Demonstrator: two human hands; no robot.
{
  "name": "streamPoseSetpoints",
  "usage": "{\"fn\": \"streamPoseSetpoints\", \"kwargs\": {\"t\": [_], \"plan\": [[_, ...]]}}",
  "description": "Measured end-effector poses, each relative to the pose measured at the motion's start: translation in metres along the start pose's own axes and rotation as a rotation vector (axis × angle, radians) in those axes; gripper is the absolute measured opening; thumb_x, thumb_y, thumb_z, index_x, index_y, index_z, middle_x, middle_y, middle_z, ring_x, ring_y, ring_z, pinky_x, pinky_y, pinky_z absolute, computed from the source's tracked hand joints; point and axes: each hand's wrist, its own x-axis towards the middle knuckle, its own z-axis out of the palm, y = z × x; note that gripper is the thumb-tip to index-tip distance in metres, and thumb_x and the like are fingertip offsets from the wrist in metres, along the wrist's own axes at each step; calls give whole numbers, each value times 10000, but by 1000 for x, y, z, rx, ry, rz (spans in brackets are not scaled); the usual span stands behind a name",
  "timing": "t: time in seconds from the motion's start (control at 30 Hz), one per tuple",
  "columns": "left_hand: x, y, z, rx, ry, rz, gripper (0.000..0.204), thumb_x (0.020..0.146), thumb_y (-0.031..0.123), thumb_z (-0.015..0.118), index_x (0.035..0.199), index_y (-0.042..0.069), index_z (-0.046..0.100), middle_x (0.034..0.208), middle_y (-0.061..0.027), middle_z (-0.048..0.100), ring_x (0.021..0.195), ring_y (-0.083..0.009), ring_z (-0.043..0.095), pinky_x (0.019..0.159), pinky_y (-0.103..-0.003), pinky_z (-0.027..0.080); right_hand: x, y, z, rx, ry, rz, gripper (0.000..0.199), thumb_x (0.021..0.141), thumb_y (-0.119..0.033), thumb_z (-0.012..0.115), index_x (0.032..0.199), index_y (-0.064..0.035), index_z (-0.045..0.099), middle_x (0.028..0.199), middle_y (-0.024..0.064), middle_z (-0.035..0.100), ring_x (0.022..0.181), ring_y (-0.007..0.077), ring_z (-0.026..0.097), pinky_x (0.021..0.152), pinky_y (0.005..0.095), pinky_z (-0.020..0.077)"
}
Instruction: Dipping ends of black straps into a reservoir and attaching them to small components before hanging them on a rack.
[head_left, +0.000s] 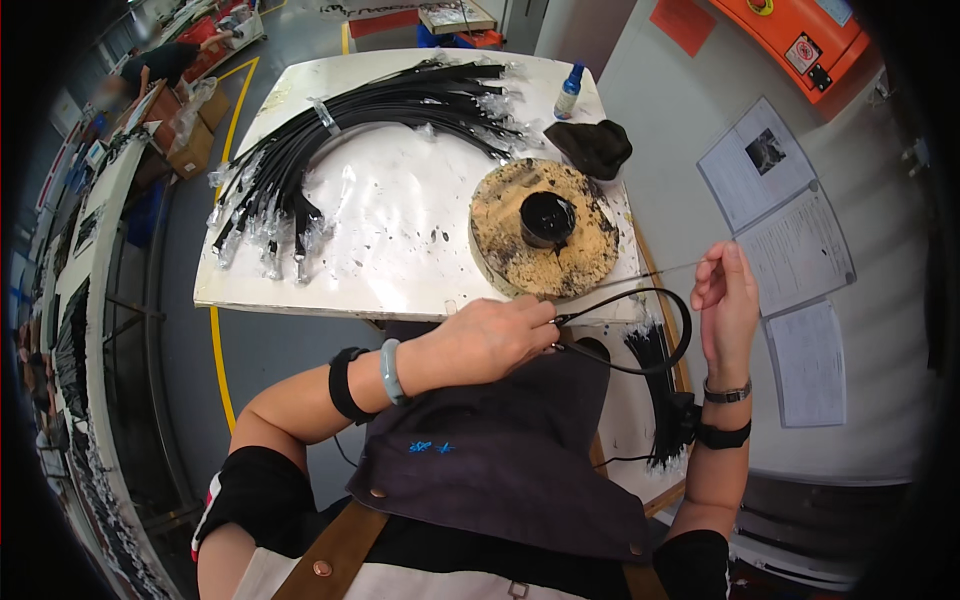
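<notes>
At the near edge of the white table (300, 290), your left hand (490, 340) pinches one end of a black cable (660, 350) looped between your hands. Your right hand (727, 305) grips a thin strand running toward the round crumb-covered disc (545, 235) just beyond.

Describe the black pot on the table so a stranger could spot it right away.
On the white table, find the round sawdust-coloured disc near its right edge. The black pot stands at its centre; unlike the black cable bundle fanned leftward, it is squat, round and glossy.
</notes>
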Motion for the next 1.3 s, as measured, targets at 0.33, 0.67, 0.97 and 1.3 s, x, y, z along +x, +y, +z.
{"fn": "streamPoseSetpoints", "kwargs": {"t": [0.33, 0.67, 0.97, 1.3], "plan": [[-39, 21, 25, -643, -34, -402, 238, 903, 223, 478, 775, 34, 548, 750, -113, 521, 733, -306, 544, 657, -377, 434, 43, 31, 44, -274, -207, -235, 239, 943, -199, 444, 911, 2, 569, 767, 37, 579, 637, 60, 509, 530, 178, 436], [-26, 19, 29, -1265, -5, -737, 288, 936, 279, 464, 808, 48, 578, 641, 35, 422, 620, -72, 442, 546, -226, 371, 27, -4, 5, 38, 90, -58, 239, 938, -256, 447, 895, -39, 537, 732, 27, 538, 593, 65, 476, 493, 195, 417], [0, 38, 22, -248, 139, -217, 113, 799, 119, 594, 865, 33, 564, 767, -94, 468, 694, -262, 538, 571, -351, 443, -76, -3, -5, 40, 242, -26, 283, 961, -273, 381, 832, -47, 491, 667, 37, 501, 524, 72, 441, 406, 195, 392], [8, 43, 24, -203, 154, -219, 128, 805, 133, 593, 871, 27, 564, 749, -91, 467, 675, -255, 539, 554, -347, 440, -93, 7, -13, 18, 289, -71, 283, 969, -253, 348, 823, -48, 477, 675, 41, 488, 535, 76, 435, 438, 204, 405]]}}
